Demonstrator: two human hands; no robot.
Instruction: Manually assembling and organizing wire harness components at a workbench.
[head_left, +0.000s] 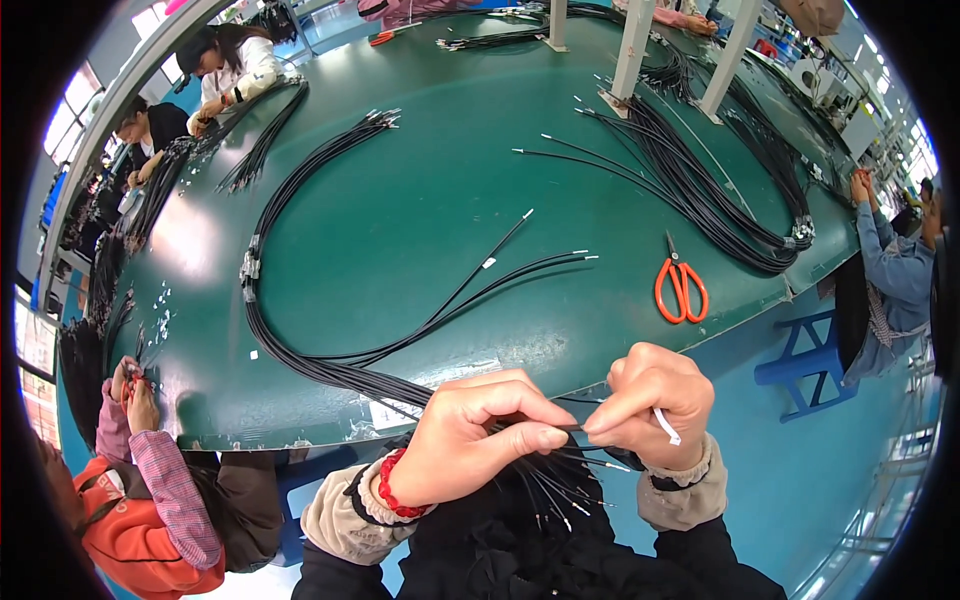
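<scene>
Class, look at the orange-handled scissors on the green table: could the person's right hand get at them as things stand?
Probably not at once: the right hand is pinching a black wire and holding a white tie. Otherwise the table between it and the scissors lies bare.

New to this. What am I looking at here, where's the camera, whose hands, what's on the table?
There is no machine: a person works with bare hands. The one picture comes from a fisheye camera on that person's head, looking down, so straight edges bend near the rim.

The two hands at the bottom are the wearer's own. The left hand, with a red bracelet at the wrist, pinches a bundle of thin black wires that fans out below it. The right hand pinches one wire end and also holds a small white piece.

On the green table lie long loops of black cable, more cable bundles farther right, and orange scissors.

Other people sit around the table; their hands are not the wearer's.
</scene>
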